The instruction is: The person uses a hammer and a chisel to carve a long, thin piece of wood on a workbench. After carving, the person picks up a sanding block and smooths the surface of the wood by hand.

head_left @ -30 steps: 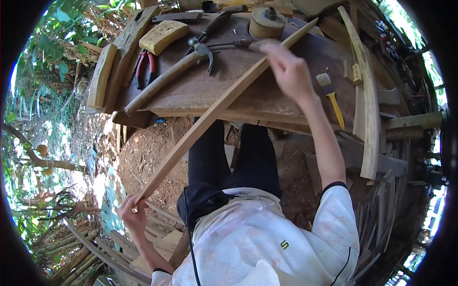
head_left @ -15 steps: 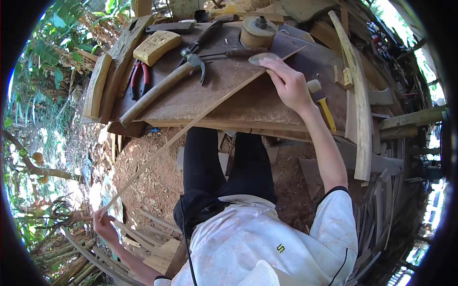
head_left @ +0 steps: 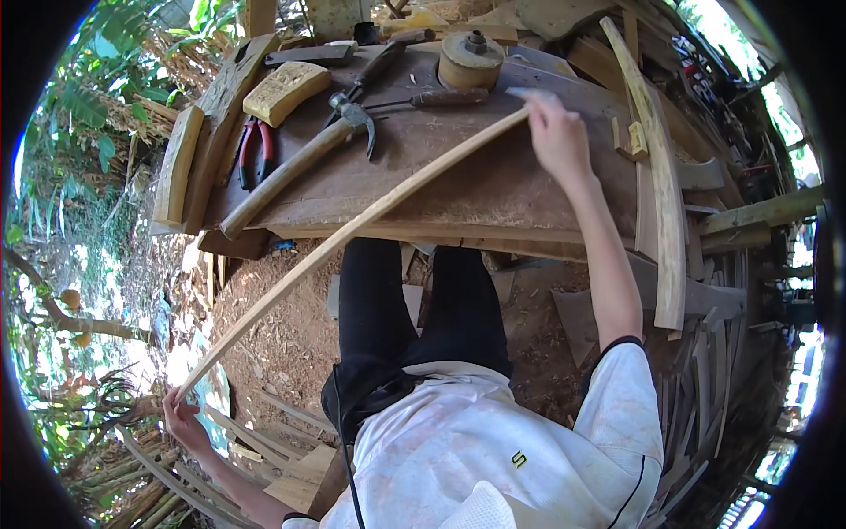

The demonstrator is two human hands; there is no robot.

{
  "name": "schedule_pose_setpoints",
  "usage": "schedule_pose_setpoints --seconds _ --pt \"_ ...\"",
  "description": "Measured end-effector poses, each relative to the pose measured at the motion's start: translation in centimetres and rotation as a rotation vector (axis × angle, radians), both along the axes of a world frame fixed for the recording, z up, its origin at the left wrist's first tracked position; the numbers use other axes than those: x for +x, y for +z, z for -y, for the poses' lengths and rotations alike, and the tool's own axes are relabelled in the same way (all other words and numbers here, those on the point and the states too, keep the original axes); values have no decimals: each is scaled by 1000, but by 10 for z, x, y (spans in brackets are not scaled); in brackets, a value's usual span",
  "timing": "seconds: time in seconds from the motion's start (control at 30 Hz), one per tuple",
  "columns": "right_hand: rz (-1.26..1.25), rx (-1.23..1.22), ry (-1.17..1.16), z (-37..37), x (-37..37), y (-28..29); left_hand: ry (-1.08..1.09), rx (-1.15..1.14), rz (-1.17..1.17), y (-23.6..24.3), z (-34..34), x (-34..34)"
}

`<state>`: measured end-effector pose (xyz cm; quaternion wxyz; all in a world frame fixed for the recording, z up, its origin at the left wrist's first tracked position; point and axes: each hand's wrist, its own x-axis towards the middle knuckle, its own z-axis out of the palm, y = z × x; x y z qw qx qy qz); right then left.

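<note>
A long thin wooden strip [head_left: 352,225] slants from the lower left up over the workbench. My left hand [head_left: 182,423] is closed round its lower end, out beyond the bench's left side. At the upper end, my right hand [head_left: 559,132] is closed, slightly smeared by motion, with a thin flat greyish piece [head_left: 522,91] showing past its fingers. Whether that piece touches the strip I cannot tell. Left of the strip on the bench lie a claw hammer [head_left: 295,167] and red-handled pliers [head_left: 256,154].
On the workbench [head_left: 423,207] stand a round lidded pot [head_left: 471,60], a tool with a brown handle [head_left: 449,97] and a wood block [head_left: 286,91]. A long curved pole [head_left: 656,176] lies along the right side. Wood strips [head_left: 705,379] are heaped at the lower right.
The strip has turned, showing a broader face. My right hand has shifted slightly right, and the flat piece now appears almost edge-on. The paintbrush has gone out of sight behind my right arm.
</note>
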<state>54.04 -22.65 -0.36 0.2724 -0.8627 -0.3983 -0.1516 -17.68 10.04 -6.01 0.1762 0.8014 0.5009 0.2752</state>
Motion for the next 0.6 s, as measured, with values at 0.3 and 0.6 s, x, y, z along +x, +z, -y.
schedule_pose_setpoints --seconds 0.3,0.6 --pt "-50 -80 48 6 -34 -17 -67 412 -158 -53 35 20" --pt "21 -4 570 -62 -271 -39 -37 470 -72 -71 53 76"
